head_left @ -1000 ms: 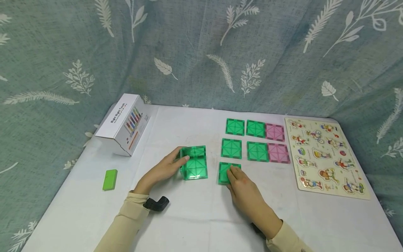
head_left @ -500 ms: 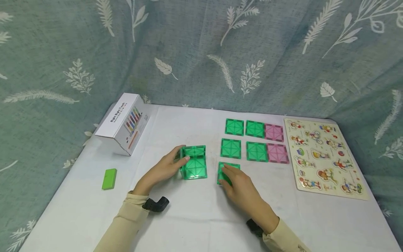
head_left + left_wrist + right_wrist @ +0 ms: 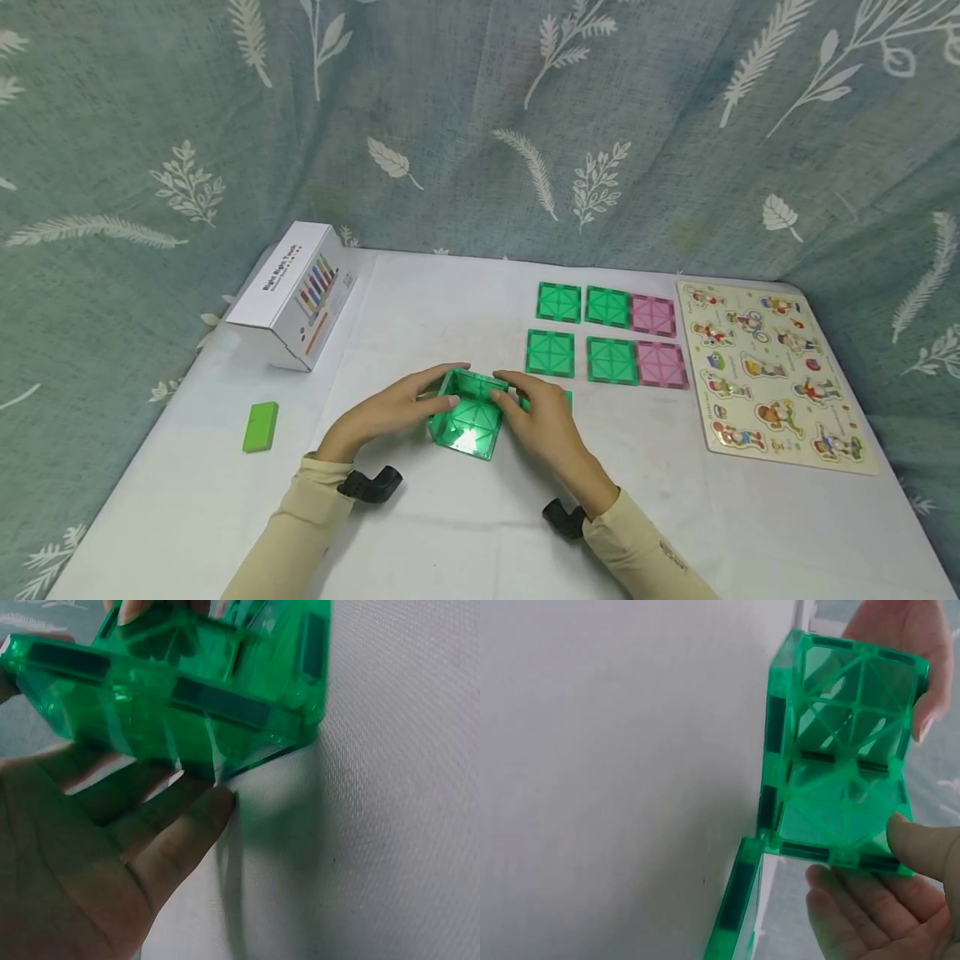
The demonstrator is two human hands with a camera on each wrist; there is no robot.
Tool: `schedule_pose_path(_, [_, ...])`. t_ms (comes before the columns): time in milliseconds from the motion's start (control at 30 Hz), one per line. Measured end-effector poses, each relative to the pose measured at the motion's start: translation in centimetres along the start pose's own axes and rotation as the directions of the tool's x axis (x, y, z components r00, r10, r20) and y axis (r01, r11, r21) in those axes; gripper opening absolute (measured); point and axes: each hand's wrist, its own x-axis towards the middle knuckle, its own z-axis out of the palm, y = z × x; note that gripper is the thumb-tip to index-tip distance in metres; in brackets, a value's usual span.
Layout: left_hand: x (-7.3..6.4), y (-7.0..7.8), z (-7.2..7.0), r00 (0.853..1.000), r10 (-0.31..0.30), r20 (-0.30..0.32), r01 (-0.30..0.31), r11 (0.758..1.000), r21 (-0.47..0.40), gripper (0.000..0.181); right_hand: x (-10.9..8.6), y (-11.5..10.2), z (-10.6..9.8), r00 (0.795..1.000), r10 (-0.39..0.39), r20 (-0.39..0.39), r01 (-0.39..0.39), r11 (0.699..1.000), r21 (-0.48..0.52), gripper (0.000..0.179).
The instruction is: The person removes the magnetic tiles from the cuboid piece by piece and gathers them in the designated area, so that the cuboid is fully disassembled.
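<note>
A partly walled box of green magnetic tiles (image 3: 468, 427) stands between both hands, with a flat base tile and upright tiles at its left and back. My left hand (image 3: 393, 407) grips the left upright tile, thumb over its top edge and fingers along the outer face. My right hand (image 3: 546, 421) pinches the back upright tile (image 3: 844, 806), thumb inside and fingers behind. A single green tile (image 3: 567, 402) lies just past the right hand, partly hidden by it; in the right wrist view its edge (image 3: 736, 907) shows near the box's corner.
Farther back lie more green tiles (image 3: 550, 353) and two pink tiles (image 3: 662, 364). At the right is a wooden picture puzzle board (image 3: 780, 379). A white box (image 3: 292, 292) and a light green block (image 3: 260, 427) are at the left. A patterned curtain (image 3: 450, 125) hangs behind.
My right hand has left the single green tile and moved left onto the tile box. The box has turned slightly and shifted towards me, with my left hand still holding it.
</note>
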Motion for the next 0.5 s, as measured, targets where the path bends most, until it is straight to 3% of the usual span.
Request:
schedule_pose_path(233, [-0.01,-0.06,-0.01,0.999,0.008,0.034,-0.008,1.0,-0.006,0.062,0.2,0.02,0.22,0.999,0.036,0.001,-0.036,0.998,0.047,0.025])
schedule_pose_path(500, [-0.05,0.0,0.05,0.999,-0.04,0.013,0.04,0.999,0.003,0.069,0.84,0.31,0.14,0.987,0.159,-0.001,-0.158,0.981,0.113,0.023])
